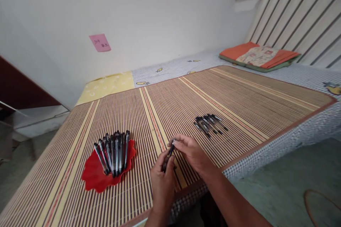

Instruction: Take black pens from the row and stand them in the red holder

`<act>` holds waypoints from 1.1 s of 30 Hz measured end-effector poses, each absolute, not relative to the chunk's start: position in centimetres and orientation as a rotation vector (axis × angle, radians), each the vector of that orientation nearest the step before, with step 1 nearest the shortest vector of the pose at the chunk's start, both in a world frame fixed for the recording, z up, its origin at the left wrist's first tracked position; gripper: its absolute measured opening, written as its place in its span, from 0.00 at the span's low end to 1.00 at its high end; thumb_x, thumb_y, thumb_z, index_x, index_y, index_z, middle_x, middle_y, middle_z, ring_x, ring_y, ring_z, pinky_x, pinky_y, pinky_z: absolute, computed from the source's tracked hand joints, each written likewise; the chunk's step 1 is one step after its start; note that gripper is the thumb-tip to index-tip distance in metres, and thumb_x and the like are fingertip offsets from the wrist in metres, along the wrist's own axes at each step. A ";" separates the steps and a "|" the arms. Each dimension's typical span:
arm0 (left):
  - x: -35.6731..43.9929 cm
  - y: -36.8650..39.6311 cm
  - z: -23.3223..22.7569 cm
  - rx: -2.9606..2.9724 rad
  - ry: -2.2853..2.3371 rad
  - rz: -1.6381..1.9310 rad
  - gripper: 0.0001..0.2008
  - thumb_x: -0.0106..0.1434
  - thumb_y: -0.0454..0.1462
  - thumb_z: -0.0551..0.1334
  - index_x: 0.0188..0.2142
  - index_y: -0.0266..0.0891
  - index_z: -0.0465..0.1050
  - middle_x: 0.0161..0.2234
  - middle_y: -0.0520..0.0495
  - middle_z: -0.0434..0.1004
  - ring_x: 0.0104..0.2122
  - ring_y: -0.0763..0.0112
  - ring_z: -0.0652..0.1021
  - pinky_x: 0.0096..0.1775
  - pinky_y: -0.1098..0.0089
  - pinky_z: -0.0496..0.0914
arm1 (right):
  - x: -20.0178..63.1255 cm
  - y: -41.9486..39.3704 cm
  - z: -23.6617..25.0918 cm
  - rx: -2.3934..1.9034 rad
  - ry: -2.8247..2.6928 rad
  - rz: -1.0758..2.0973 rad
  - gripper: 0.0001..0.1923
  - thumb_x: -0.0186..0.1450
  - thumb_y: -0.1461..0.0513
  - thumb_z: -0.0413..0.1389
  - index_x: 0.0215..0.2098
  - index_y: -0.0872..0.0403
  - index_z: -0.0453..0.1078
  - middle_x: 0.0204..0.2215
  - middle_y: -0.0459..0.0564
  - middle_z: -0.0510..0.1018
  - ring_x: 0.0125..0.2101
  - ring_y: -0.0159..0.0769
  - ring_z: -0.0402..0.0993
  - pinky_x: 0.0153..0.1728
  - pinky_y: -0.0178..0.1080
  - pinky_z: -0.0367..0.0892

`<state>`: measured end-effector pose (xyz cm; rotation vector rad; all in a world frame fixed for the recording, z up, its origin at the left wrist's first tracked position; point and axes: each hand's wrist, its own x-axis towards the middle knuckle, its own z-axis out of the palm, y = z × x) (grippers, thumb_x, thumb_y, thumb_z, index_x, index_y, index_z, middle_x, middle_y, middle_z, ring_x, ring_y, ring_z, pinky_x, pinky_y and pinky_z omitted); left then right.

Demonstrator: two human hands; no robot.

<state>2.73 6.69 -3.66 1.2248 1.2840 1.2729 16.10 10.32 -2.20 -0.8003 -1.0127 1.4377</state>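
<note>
Both hands meet over the near edge of a striped bamboo mat (239,95). My left hand (161,182) grips the lower barrel of a black pen (170,150), held nearly upright. My right hand (190,150) pinches the pen's upper end with fingertips. To the left, a red wavy-edged dish (93,177) holds several black pens (114,150) fanned out. To the right of my hands, several more black pens (210,123) lie side by side on the mat.
The mat covers a bed with a checked sheet (306,131). An orange patterned pillow (259,56) lies at the far right by a slatted headboard (298,17). A pink sticky note (100,42) is on the white wall. Floor lies beyond the bed's near edge.
</note>
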 end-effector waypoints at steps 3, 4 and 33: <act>2.7 6.8 -3.5 1.176 1.284 1.276 0.15 0.60 0.43 0.67 0.45 0.41 0.80 0.41 0.44 0.83 0.42 0.61 0.80 0.46 0.65 0.72 | 16.1 10.3 -1.8 -0.847 -1.070 1.418 0.08 0.65 0.57 0.60 0.38 0.53 0.77 0.32 0.46 0.80 0.37 0.35 0.76 0.45 0.39 0.68; 2.7 6.9 -3.5 1.131 1.250 1.274 0.16 0.60 0.44 0.67 0.45 0.41 0.80 0.40 0.45 0.83 0.40 0.62 0.80 0.45 0.66 0.72 | 16.3 10.3 -1.7 -0.887 -1.116 1.393 0.09 0.66 0.56 0.59 0.38 0.53 0.77 0.33 0.47 0.80 0.37 0.36 0.76 0.44 0.39 0.69; 2.0 7.5 -3.4 0.701 1.092 1.168 0.18 0.57 0.48 0.71 0.41 0.39 0.79 0.24 0.54 0.71 0.23 0.79 0.69 0.24 0.81 0.62 | 20.0 12.4 -4.6 -1.514 -1.438 0.758 0.10 0.58 0.64 0.61 0.40 0.53 0.73 0.30 0.48 0.77 0.32 0.38 0.73 0.35 0.40 0.65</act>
